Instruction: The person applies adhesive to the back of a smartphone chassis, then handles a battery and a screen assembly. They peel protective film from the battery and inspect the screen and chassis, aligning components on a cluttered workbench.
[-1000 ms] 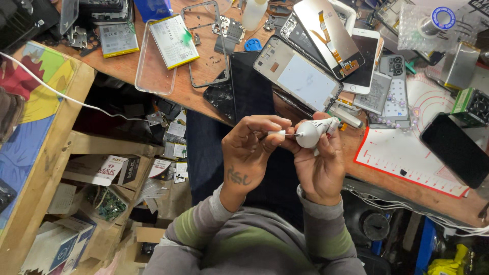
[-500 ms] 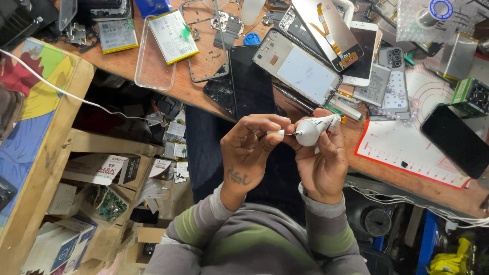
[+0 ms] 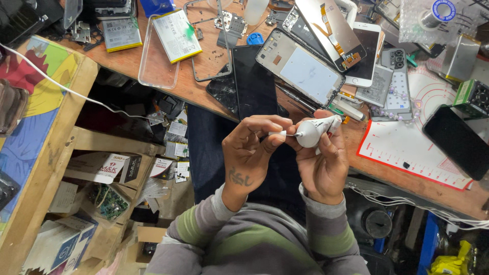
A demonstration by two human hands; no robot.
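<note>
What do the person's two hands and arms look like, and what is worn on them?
Both hands are bare, without gloves. The left hand carries a dark tattoo on its back. Both forearms are covered by long knit sleeves striped grey and green, with grey ribbed cuffs; the right hand shows no visible marking.

Phone screens (image 3: pixel 304 72), batteries (image 3: pixel 177 34), red-edged mat (image 3: pixel 407 147)

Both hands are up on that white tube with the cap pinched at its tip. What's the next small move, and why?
Probably pull the small white cap straight off. The left hand pinches it at the thin nozzle, while the right hand grips the white tube above the lap, clear of the bench.
</note>
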